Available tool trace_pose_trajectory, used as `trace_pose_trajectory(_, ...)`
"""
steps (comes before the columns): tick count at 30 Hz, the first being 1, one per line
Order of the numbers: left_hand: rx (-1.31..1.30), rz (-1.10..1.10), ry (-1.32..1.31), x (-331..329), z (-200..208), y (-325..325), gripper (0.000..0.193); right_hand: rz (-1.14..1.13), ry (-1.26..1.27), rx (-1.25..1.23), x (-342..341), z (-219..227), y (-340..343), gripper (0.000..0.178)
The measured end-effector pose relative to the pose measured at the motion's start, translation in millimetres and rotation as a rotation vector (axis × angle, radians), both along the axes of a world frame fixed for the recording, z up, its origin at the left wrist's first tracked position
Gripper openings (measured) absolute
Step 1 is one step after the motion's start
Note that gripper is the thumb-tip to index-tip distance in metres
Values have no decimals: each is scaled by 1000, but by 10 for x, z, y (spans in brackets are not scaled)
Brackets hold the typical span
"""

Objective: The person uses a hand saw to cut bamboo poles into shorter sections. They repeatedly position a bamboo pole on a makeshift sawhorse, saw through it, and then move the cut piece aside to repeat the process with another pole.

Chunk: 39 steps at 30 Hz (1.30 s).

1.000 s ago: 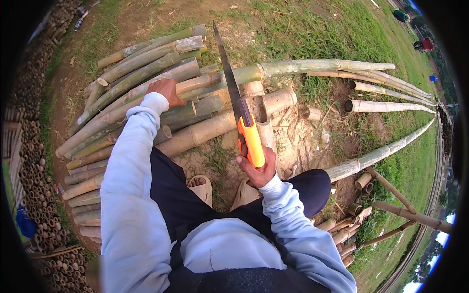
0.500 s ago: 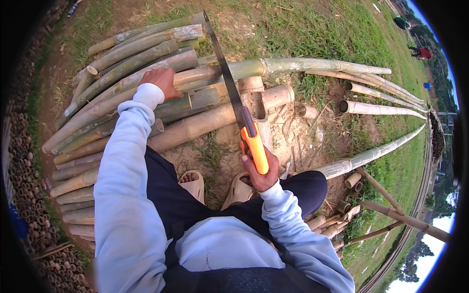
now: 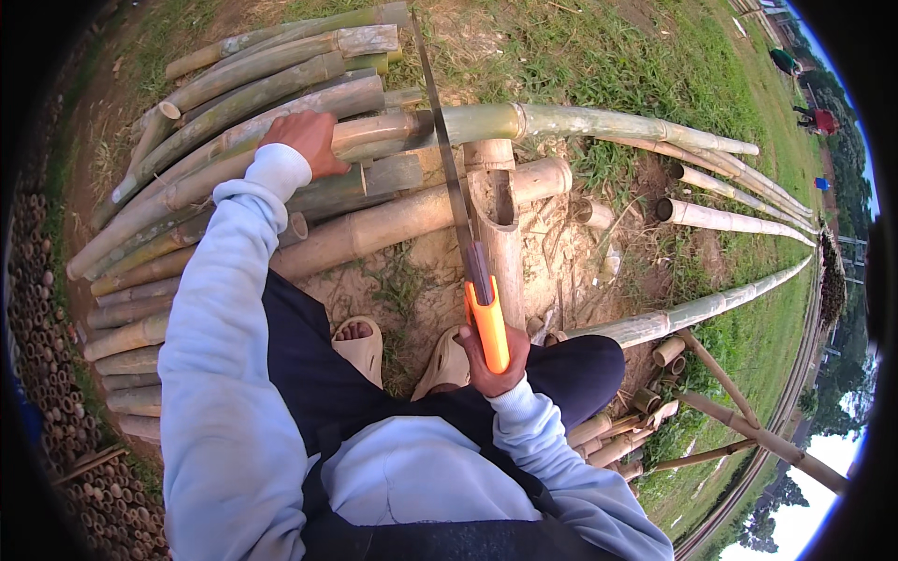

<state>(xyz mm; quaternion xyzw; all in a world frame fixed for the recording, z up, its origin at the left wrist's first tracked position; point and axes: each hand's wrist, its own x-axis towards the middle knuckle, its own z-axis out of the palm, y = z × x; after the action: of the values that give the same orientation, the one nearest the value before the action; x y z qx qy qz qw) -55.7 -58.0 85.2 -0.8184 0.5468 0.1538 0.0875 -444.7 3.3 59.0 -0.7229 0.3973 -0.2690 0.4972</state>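
My right hand (image 3: 494,366) is wrapped round the orange handle of a hand saw (image 3: 487,323). Its long dark blade crosses a long bamboo pole (image 3: 472,125) and points away from me. Left of the blade, my left hand (image 3: 307,142) grips that same pole from above, fingers curled over it. Under the pole, a split upright piece of bamboo (image 3: 503,252) and a thick bamboo log (image 3: 402,224) lie crossed. Whether the blade has cut into the pole cannot be made out.
Cut bamboo lengths (image 3: 224,103) are piled at the left. More long poles (image 3: 716,217) stretch away to the right over grass. Short offcuts (image 3: 617,439) lie beside my right knee, near a bamboo frame (image 3: 762,435). Stacked bamboo ends (image 3: 103,500) fill the far left. A person in red (image 3: 824,120) is far off.
The saw and my right hand have drawn back toward me, and the blade stands a little steeper. My left hand keeps its hold on the pole. The whole view has shifted slightly.
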Motion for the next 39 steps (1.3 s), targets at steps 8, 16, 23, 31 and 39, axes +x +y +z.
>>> trace_pose_trajectory(8,-3,-7,-15,-35,-13,-17,56,-13,-118,67,684,-24,-602,19)
trace_pose_trajectory(16,12,20,-4,25,11,40,56,31,-82,39,194,47,-161,15)
trace_pose_trajectory(23,-5,-2,-6,18,-59,-27,59,29,-34,24,586,102,-486,18)
trace_pose_trajectory(31,3,16,-12,-2,-19,3,56,68,-5,1,162,16,-248,10)
trace_pose_trajectory(39,-89,28,-26,120,-144,104,58,80,-20,77,419,16,-318,15)
